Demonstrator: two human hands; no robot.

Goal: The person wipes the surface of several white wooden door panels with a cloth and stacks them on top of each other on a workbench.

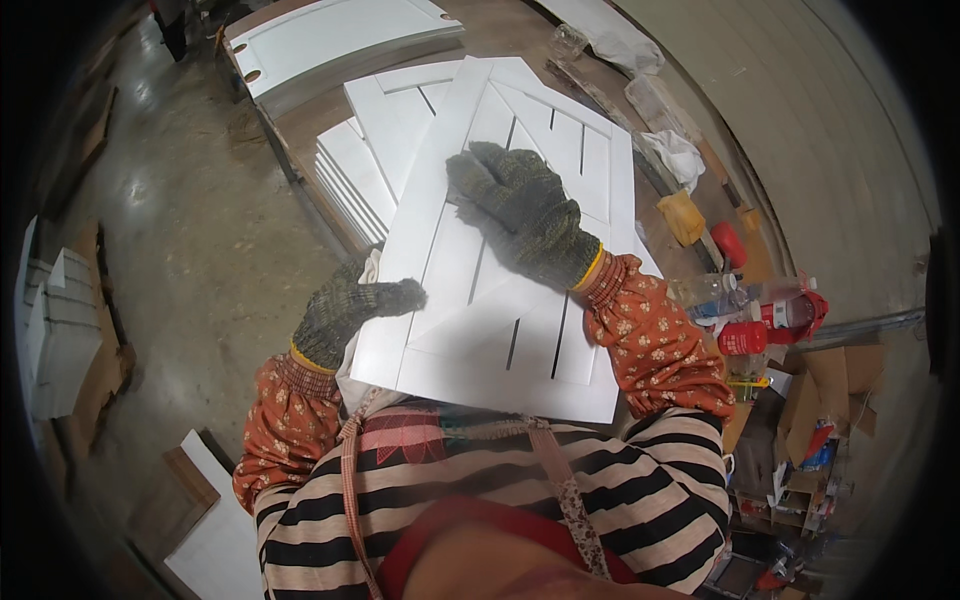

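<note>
A white cabinet door panel [440, 330], with a raised frame, diagonal braces and dark slots, leans toward my body over the work table. My left hand [345, 310], in a dark knitted glove, grips its left edge, thumb on the face and fingers hidden behind. Pale cloth [360, 360] shows beside that hand, along the panel's edge. Gloved as well, my right hand [525, 210] lies on the panel's upper face with fingers extended; whether anything thin is beneath the palm is hidden. Similar white panels [345, 185] are stacked under and beyond this one.
A stack of curved white panels [345, 40] lies at the far left of the table. Rightward are a yellow sponge-like block [682, 217], a red object [728, 244], plastic bottles [715, 295] and cardboard boxes [830, 395]. White pieces [65, 340] stand on the floor at left.
</note>
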